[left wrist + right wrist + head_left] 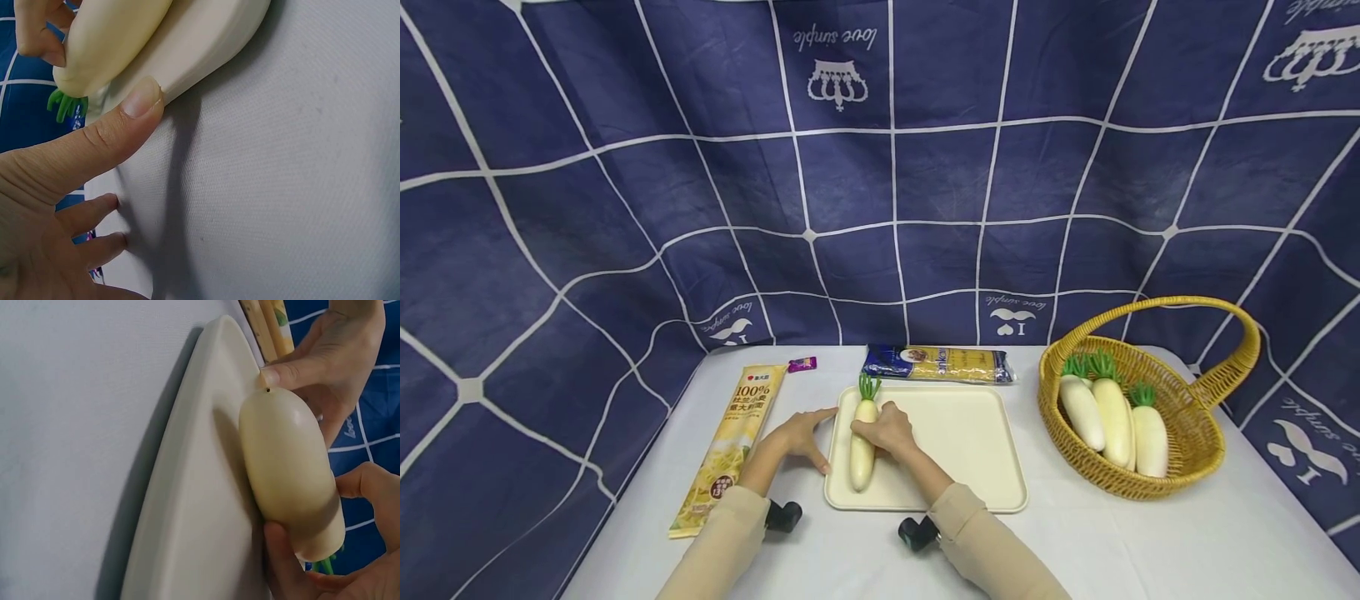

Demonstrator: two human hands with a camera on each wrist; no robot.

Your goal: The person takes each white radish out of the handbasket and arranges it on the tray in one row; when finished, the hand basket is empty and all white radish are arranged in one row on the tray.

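Note:
A white radish (862, 454) with a green top lies lengthwise on the left part of a cream tray (955, 442). My right hand (889, 429) grips it around the upper body; in the right wrist view, thumb and fingers of the right hand (369, 550) press on both sides of the radish (287, 462). At the tray's left edge is my left hand (797, 437), its fingers spread and holding nothing. The left wrist view has the thumb of the left hand (94, 144) against the tray's rim (206, 69), apart from the radish (115, 44).
A wicker basket (1206, 450) with several white radishes (1112, 417) stands at the right. A long yellow noodle pack (730, 450) lies left of the left hand. Behind the tray are a blue and yellow pasta pack (940, 364) and a small purple packet (802, 364).

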